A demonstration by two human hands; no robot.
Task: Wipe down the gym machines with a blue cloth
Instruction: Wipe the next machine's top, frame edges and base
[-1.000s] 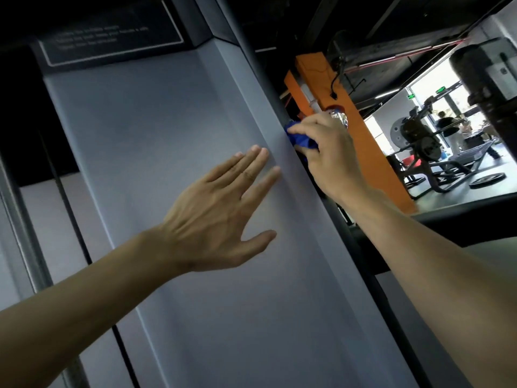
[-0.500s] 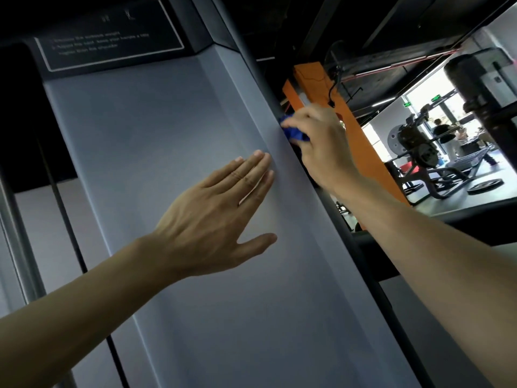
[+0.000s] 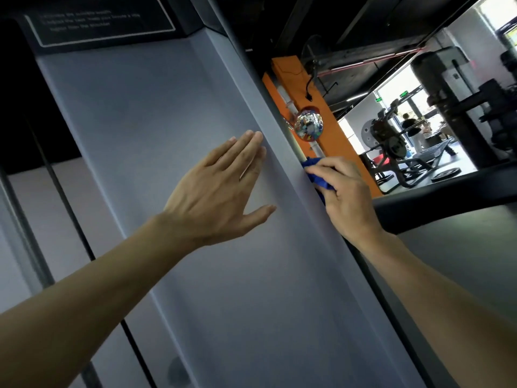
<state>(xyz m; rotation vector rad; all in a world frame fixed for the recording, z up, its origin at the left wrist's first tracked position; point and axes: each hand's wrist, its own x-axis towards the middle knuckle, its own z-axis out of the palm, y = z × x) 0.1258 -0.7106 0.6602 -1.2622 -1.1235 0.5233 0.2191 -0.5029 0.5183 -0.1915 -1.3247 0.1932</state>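
My right hand (image 3: 345, 191) grip is closed around the bunched blue cloth (image 3: 317, 175), fingers curled over it, pressing it against the right edge of the grey machine panel (image 3: 173, 130). My left hand (image 3: 221, 191) holds nothing, fingers straight and flat on the panel face, thumb spread out, bracing. Change: a second ago the cloth hand was higher up the edge, up by the orange post (image 3: 335, 141); now it sits lower, roughly level with my left hand's fingertips (image 3: 257, 137), and the small mirror ball (image 3: 308, 126) on the post is uncovered. I judge that's a downward wipe stroke along the edge, upper stretch likely done, lower edge and the rest of the panel face not yet covered. Left hand has barely shifted. Hard to see: most of the cloth is buried under my fingers, only a blue strip shows; the panel's side face behind the edge is hidden, so actual contact there can't be confirmed. Text on the black label plate (image 3: 103, 21) is unreadable. Background machines (image 3: 391, 144) are small and backlit.
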